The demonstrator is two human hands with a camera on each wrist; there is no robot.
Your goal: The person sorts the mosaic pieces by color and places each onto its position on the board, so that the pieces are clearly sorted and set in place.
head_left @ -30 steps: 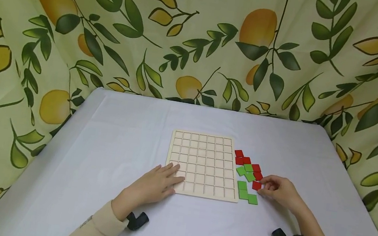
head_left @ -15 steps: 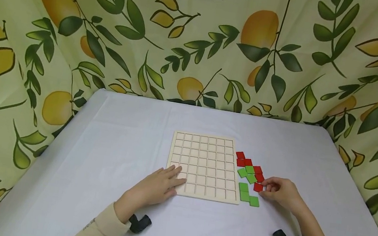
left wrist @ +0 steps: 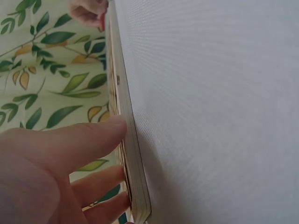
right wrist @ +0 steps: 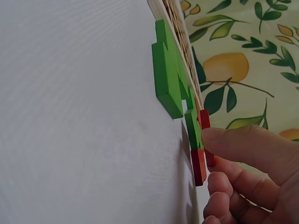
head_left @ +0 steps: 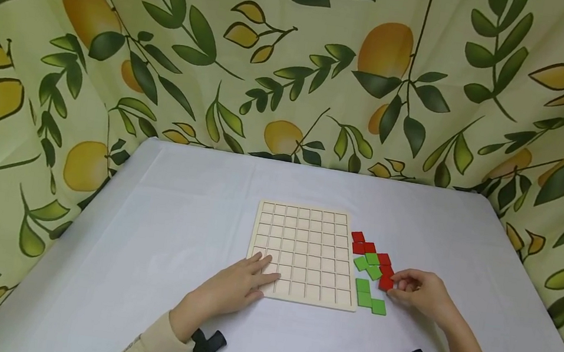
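A pale wooden grid board (head_left: 306, 256) lies on the table, its squares bare. My left hand (head_left: 230, 285) rests on the board's near left corner with fingers spread; in the left wrist view the thumb (left wrist: 100, 140) lies against its edge. My right hand (head_left: 422, 292), right of the board, pinches a small red square tile (right wrist: 205, 116) between thumb and fingers. Beside it lie several red tiles (head_left: 358, 236) and several green tiles (head_left: 373, 259), some overlapping. Nearer the front are more green tiles (head_left: 362, 285), touching one another.
A white cloth covers the table (head_left: 192, 206). Patterned fabric (head_left: 294, 82) with leaves and fruit hangs behind and at both sides. Black wrist cameras (head_left: 208, 345) sit on both wrists, under beige sleeves.
The red tile in my right hand has moved slightly away from me and now meets the red tile behind it. The left hand stays on the board. The head view has tilted slightly up.
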